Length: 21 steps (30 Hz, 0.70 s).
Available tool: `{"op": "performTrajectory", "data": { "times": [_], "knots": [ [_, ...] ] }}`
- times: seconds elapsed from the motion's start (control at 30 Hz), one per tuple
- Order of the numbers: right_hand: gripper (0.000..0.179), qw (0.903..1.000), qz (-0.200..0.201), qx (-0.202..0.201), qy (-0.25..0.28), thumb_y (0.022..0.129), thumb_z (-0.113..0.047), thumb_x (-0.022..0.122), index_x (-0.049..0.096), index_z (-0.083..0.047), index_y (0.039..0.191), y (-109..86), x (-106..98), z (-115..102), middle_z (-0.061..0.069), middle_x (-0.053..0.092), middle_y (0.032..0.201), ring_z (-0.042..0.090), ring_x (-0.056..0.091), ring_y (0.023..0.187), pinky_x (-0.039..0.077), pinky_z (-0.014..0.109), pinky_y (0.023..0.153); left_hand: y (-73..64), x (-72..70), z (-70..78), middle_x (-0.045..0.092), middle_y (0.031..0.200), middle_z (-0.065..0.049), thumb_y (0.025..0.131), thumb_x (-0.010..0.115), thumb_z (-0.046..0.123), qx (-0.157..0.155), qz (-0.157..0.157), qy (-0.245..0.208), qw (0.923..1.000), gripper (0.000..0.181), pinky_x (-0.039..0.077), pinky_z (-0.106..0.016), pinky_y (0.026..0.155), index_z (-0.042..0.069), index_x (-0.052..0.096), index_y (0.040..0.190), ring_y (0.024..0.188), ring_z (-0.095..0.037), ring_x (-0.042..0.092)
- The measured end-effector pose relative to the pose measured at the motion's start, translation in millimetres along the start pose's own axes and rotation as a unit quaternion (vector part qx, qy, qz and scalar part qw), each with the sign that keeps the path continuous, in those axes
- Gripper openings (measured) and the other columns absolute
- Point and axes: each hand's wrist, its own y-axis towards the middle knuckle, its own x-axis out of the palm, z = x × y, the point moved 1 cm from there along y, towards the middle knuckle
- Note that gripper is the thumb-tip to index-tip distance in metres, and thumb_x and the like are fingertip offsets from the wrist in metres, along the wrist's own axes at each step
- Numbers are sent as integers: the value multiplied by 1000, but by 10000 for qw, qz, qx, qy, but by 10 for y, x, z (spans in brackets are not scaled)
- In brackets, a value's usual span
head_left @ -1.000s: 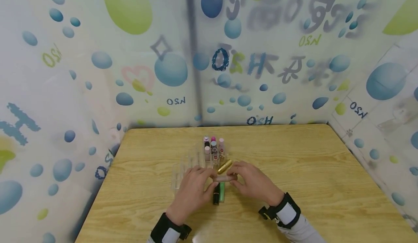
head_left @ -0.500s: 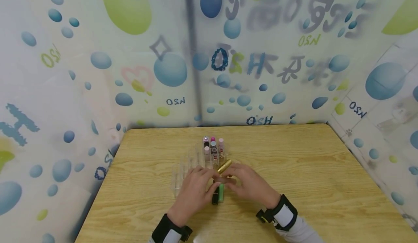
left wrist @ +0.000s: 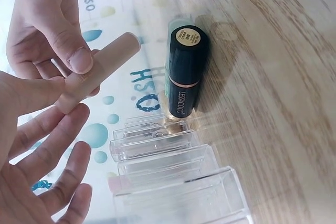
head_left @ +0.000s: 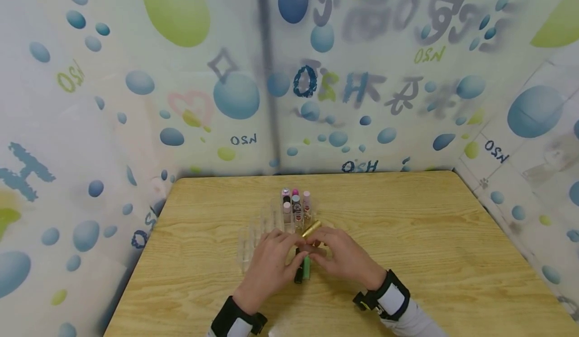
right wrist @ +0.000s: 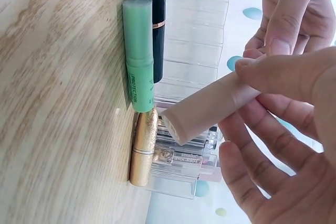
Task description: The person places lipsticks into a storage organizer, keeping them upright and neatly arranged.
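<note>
A smooth beige-pink lipstick tube (left wrist: 107,64) is held slantwise above the table between both hands. My left hand (head_left: 271,259) pinches one end with thumb and fingertips; my right hand (head_left: 346,256) pinches it too, its thumb along the tube. In the right wrist view one end of the lipstick tube (right wrist: 202,109) juts out past my right fingers. Below the hands, a black lipstick (left wrist: 184,69) and a green lip balm (right wrist: 139,53) lie side by side. Just beyond them lies a gold lipstick (right wrist: 143,148), partly hidden by my right hand in the head view.
A clear stepped organizer (head_left: 244,249) stands left of and behind the hands. Several small cosmetic bottles and tubes (head_left: 296,206) stand in its far right part. The wooden table (head_left: 429,226) backs onto a patterned wall sheet (head_left: 384,100).
My right hand has shifted slightly left, closer to the left hand. The beige lipstick tube has turned a little, and less of it shows between the hands.
</note>
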Motion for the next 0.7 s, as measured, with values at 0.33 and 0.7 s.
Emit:
{"op": "performTrajectory", "data": {
  "times": [0.33, 0.7],
  "knots": [
    [24, 9996, 49, 144, 217, 92, -16, 76, 73, -20, 116, -3, -45, -1, -17, 68, 102, 2, 64, 91, 61, 37, 80, -5, -2, -51, 77, 106, 1, 88, 80, 29, -72, 83, -10, 9999, 27, 53, -47, 88, 17, 74, 112, 101, -23, 67],
    [31, 9992, -1, 102, 392, 93, -17, 76, 69, -28, 121, -11, -96, 50, -17, 67, 98, 1, 66, 93, 60, 33, 80, -39, -127, -204, 63, 135, -14, 83, 84, 34, -861, 33, 815, 9929, 55, 45, -65, 100, 11, 67, 130, 125, -45, 54]
  ]
}}
